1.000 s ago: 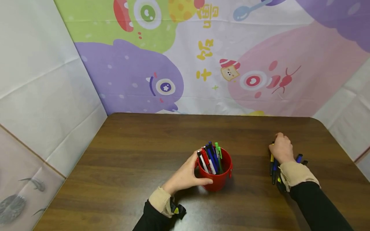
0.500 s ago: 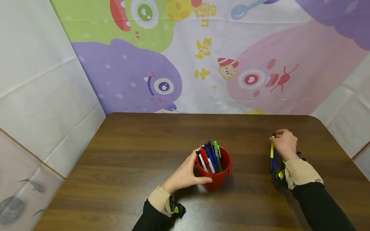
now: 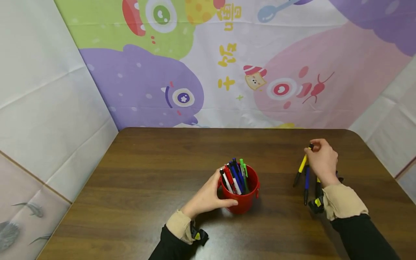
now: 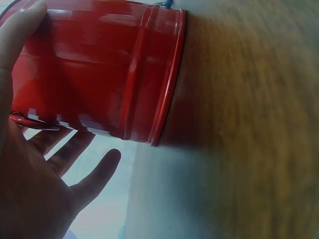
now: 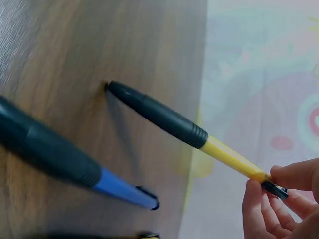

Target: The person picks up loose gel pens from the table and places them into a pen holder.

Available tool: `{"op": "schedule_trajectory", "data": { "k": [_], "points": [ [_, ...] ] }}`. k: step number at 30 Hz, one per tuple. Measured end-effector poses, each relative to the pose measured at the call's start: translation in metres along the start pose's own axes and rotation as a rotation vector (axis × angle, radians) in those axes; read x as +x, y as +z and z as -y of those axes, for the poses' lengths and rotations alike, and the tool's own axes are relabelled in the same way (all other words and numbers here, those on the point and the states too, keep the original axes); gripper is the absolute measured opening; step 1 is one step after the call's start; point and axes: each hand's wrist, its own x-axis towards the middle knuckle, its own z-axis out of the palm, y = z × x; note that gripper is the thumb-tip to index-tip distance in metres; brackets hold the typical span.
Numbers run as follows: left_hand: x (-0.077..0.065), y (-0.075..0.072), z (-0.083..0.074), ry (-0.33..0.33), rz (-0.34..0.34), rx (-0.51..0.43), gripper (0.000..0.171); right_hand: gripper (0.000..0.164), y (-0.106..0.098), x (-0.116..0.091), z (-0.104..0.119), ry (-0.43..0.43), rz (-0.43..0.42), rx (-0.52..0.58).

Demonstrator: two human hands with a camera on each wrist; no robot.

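Note:
My right hand pinches a yellow-and-black pen near its upper end. The pen slants, and in the right wrist view its black tip is at or just above the tabletop. A blue-and-black pen lies on the table just beside it. Another pen with a yellow band lies partly hidden by my right wrist. My left hand holds a small red bucket, thumb in front and fingers round its far side. Several pens stand in the bucket: white, red, blue and green ones.
The brown wooden table stretches out on both sides of the bucket. A patterned cloth hangs along its far edge. More dark pen ends show to the right of my right wrist.
The right hand has lifted the yellow pen's upper end and drawn it away from the blue pen, its lower end swinging left. The left hand stays on the bucket.

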Motion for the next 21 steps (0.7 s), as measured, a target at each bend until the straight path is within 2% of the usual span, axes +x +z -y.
{"op": "schedule_trajectory", "data": {
  "k": [13,21],
  "points": [
    [-0.001,0.001,0.000,-0.014,0.001,0.009,0.090,0.031,-0.013,-0.015,0.029,-0.099,-0.138,0.038],
    [-0.001,0.001,0.001,-0.012,0.001,-0.020,0.089,0.029,-0.022,-0.029,0.058,-0.241,-0.249,0.090]
  ]
}}
